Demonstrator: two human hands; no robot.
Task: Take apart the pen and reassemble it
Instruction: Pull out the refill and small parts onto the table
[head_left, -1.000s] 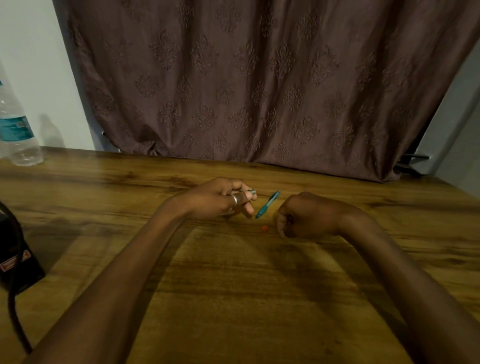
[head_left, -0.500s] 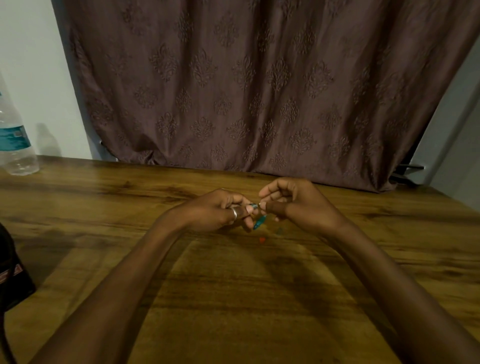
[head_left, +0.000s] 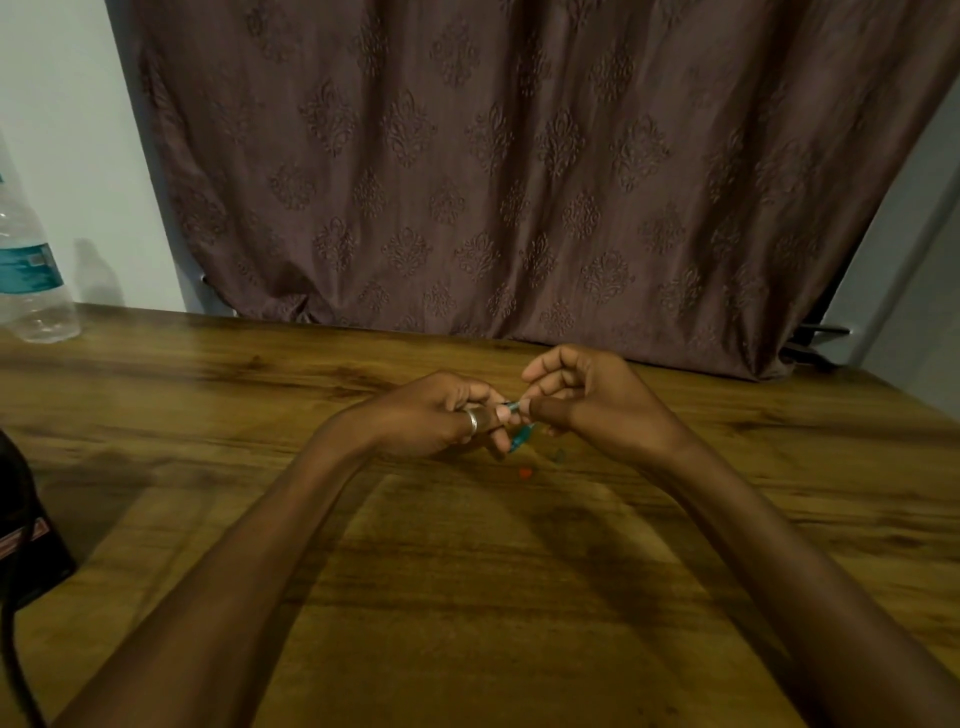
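My left hand (head_left: 441, 415), a ring on one finger, is closed around a small pen part (head_left: 511, 406); only a short teal and silver end shows between the fingers. My right hand (head_left: 597, 402) meets it from the right and pinches that same end with thumb and forefinger. Just below the fingertips the teal pen barrel (head_left: 521, 439) lies on the wooden table (head_left: 467, 597), partly hidden by my left fingers. A tiny red piece (head_left: 525, 473) and a small grey piece (head_left: 559, 455) lie on the table close to the barrel.
A clear water bottle (head_left: 31, 280) with a teal label stands at the far left edge of the table. A black object with a cable (head_left: 26, 540) sits at the near left. A brown patterned curtain (head_left: 519, 182) hangs behind the table.
My right hand has lifted off the table and come up to the part in my left hand, pinching its end. The teal barrel has stayed on the table.
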